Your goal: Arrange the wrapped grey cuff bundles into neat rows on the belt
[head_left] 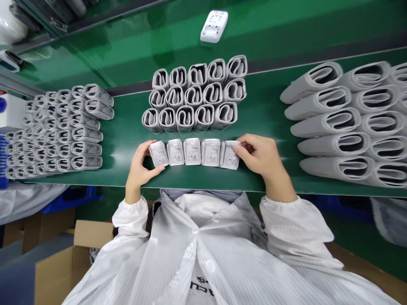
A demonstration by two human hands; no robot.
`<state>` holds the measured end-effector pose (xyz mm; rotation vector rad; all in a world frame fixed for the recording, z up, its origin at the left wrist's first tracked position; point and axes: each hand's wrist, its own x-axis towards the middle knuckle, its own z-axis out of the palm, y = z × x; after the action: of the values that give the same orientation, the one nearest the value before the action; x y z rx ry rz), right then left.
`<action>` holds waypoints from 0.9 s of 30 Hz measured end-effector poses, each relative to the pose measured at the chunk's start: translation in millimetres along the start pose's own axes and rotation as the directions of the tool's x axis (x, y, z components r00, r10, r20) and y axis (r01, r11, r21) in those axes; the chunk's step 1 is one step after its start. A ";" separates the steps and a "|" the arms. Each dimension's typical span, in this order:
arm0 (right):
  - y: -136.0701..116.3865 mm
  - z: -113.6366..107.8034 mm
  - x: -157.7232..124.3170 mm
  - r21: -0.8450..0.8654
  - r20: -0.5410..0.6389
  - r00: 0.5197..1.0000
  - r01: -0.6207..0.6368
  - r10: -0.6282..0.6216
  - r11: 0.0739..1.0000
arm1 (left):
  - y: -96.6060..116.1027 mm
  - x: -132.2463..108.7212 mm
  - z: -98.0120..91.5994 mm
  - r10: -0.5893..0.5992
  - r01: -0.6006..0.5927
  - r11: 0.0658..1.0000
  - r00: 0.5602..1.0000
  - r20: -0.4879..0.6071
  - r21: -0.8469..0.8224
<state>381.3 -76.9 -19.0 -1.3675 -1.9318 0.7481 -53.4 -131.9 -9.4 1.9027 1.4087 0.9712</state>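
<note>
Green bench mat (263, 123) is hosting five wrapped rolls (193, 151) in a near-edge row, long axes running near-far, and both hands are squeezing it from the ends: left hand (140, 169) on the left roll, right hand (259, 156) pinching the right one.

- Green bench (267, 123) crossing the view, a dark rail (280, 64) along its far edge
- Second green surface (127, 55) beyond that rail
- Open cardboard box (63, 267) below the near edge, left
- Blue plastic crate (71, 201) just behind it
</note>
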 end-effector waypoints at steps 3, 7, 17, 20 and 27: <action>0.0 0.1 0.1 0.001 -0.005 1.000 0.014 -0.014 1.000 | 0.4 0.1 0.2 -0.001 0.001 1.000 1.000 0.000 -0.001; 0.9 0.7 -0.1 0.004 -0.018 0.999 0.032 -0.032 0.999 | 0.1 0.4 0.5 0.016 -0.016 1.000 1.000 -0.006 -0.004; 2.5 1.4 -0.8 0.012 -0.025 0.999 0.041 -0.041 0.999 | -1.7 0.4 1.0 0.034 -0.034 0.999 0.999 -0.014 -0.010; 1.8 1.1 -0.5 0.005 -0.019 0.999 0.037 -0.037 0.999 | -2.0 0.0 0.9 0.027 -0.027 1.000 1.000 -0.014 -0.008; 1.4 1.4 -0.3 0.002 -0.030 0.999 0.045 -0.045 0.999 | -1.6 -0.1 0.8 0.034 -0.034 0.999 0.999 -0.014 -0.020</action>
<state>381.0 -77.0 -21.0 -1.3220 -1.9316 0.7048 -53.7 -131.6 -11.1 1.9138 1.3732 1.0126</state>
